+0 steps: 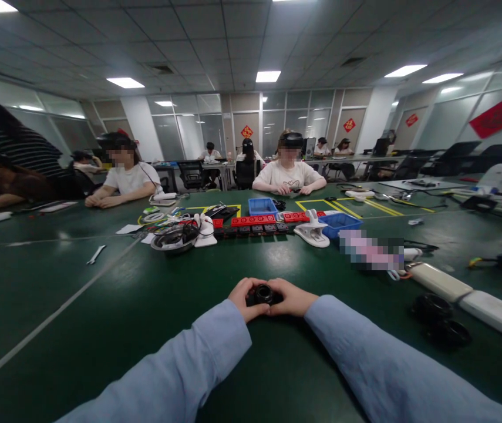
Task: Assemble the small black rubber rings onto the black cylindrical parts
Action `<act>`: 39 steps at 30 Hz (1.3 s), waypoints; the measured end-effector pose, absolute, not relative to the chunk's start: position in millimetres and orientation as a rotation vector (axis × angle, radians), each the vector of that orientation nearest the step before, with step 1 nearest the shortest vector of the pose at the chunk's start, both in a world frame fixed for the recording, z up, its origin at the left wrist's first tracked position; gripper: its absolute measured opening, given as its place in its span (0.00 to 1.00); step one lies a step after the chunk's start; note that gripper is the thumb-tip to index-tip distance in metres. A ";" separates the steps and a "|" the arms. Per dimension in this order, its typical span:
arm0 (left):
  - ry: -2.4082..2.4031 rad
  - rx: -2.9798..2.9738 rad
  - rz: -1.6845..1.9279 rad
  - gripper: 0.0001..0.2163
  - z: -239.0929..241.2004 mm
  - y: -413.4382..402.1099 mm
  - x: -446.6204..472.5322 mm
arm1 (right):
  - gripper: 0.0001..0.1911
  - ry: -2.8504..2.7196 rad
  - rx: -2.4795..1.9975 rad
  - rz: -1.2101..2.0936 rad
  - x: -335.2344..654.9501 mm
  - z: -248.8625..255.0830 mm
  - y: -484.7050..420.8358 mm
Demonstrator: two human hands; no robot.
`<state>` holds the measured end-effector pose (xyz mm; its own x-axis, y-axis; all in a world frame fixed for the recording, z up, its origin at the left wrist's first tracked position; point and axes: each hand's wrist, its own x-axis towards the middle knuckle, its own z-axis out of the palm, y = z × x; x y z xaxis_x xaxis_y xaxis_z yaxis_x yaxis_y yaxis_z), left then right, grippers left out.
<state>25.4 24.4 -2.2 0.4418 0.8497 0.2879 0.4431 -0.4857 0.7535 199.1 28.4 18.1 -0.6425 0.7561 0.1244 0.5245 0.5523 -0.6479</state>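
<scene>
My left hand (pixel 244 298) and my right hand (pixel 293 298) meet over the green table, above its near middle. Between them is a small black round part (pixel 263 293) with a ring-shaped opening facing up; it looks like a lens, but I cannot tell its exact kind. Fingers of both hands curl around its sides, and the thumbs come together at its near edge. Its underside is hidden by the hands. Two similar black round parts (pixel 448 333) lie to the right, beyond my right sleeve.
Ahead stand red power sockets (pixel 253 221), a white clamp (pixel 312 230), blue trays (pixel 341 223) and a coil of black cable (pixel 174 236). A wrench (pixel 96 254) lies at left. Long white blocks (pixel 497 314) line the right. Co-workers sit across the table (pixel 145 352).
</scene>
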 end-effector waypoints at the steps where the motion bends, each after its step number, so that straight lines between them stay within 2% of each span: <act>1: 1.069 2.104 0.890 0.20 -1.6 24.2 25.0 | 0.19 -2.409 -1.025 0.845 199.9 19.7 28.6; 6: 1.062 2.096 0.902 0.20 0.5 21.9 25.5 | 0.17 -2.391 -0.963 1.022 202.9 22.8 29.3; 10: 1.181 2.066 0.977 0.19 1.7 16.2 31.8 | 0.16 -2.287 -1.082 1.003 200.6 14.8 29.5; 13: 1.292 2.028 1.040 0.18 2.5 12.2 37.4 | 0.15 -2.245 -1.236 0.810 194.4 8.3 27.4; 18: 1.403 2.002 1.102 0.17 0.2 14.1 38.9 | 0.13 -2.248 -1.473 0.298 181.2 6.5 17.8; 21: 1.334 2.005 1.106 0.17 -1.1 18.2 35.9 | 0.16 -2.263 -1.483 0.218 178.0 8.3 14.0; 25: 1.190 2.033 1.022 0.17 1.1 21.5 30.8 | 0.25 -2.320 -1.290 0.397 183.2 11.9 16.1; 34: 1.070 2.083 0.908 0.19 1.5 22.1 26.2 | 0.18 -2.330 -1.089 0.981 201.4 23.0 25.1; 39: 1.131 2.072 0.939 0.19 0.9 19.1 28.5 | 0.18 -2.236 -1.139 0.999 196.9 18.0 24.5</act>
<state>28.5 19.1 0.9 0.3890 0.8716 0.2983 0.4532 -0.4630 0.7617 196.9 24.5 18.0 -0.5657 0.8227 0.0563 0.5069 0.4009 -0.7631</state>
